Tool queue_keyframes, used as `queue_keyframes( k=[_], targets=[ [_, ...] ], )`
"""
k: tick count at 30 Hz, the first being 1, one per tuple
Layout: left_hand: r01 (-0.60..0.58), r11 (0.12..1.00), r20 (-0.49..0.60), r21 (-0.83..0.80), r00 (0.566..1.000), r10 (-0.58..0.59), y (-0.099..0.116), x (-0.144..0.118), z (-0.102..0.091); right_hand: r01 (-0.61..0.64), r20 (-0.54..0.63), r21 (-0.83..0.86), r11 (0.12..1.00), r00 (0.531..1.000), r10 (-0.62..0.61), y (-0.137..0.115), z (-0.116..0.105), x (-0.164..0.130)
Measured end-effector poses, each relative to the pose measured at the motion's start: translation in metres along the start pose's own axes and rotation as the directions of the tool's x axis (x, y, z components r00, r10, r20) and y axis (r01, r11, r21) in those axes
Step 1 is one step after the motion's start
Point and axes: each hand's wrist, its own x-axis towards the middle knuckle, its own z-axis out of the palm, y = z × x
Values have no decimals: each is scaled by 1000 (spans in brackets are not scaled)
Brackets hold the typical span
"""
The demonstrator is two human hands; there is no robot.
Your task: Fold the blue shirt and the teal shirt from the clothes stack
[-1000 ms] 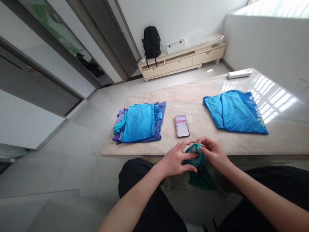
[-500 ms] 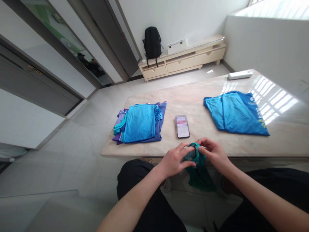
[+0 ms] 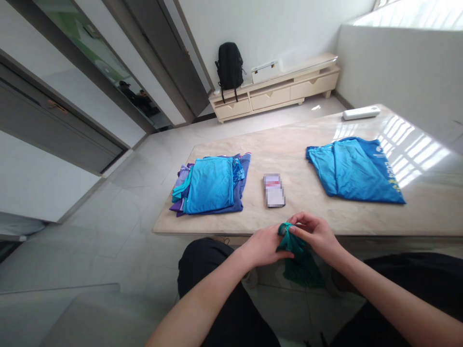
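A green piece of thin cloth (image 3: 302,267) hangs from both my hands over the table's front edge, its lower end dangling between my knees. My left hand (image 3: 266,246) is closed round the left side of its gathered top, with some fingers hidden inside or behind the fabric. Opposite it, my right hand (image 3: 317,235) pinches the top rim between thumb and fingers. A small opening shows in the bunched cloth between the two hands. Just beyond lies a phone (image 3: 274,191), its screen blurred.
Folded blue and purple clothes (image 3: 211,185) are stacked at the table's left. A folded blue garment (image 3: 356,168) lies at right, with a white oblong device (image 3: 361,113) behind it. Across the floor, a low cabinet (image 3: 269,99) bears a black backpack (image 3: 230,66).
The round opening in the green cloth has narrowed and bunched up. My hands have lowered slightly, and the left fingers have tucked in behind the fabric.
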Motion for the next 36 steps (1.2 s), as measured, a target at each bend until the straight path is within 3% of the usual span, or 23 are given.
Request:
queue_keyframes(
  k=[8, 12, 22, 29, 36],
  targets=[
    [46, 980, 60, 195, 996, -59, -3, 0, -9, -7, -135, -25, 1000, 991, 4, -12, -13, 6],
    [85, 942, 3, 324, 996, -91, -8, -2, -12, 19, -175, -93, 995, 984, -35, -10, -20, 10],
    [-39, 918, -147, 396, 984, 105, -5, -8, -20, 98, -124, -262, 960, 983, -134, -13, -25, 12],
    [-55, 937, -217, 345, 967, 137, -4, -9, -20, 122, -103, -355, 927, 980, -168, -23, -25, 11],
    [-60, 995, -388, 84, 917, 88, 1, -10, -20, 189, -124, -390, 901, 959, -254, -22, -31, 11]
  ],
)
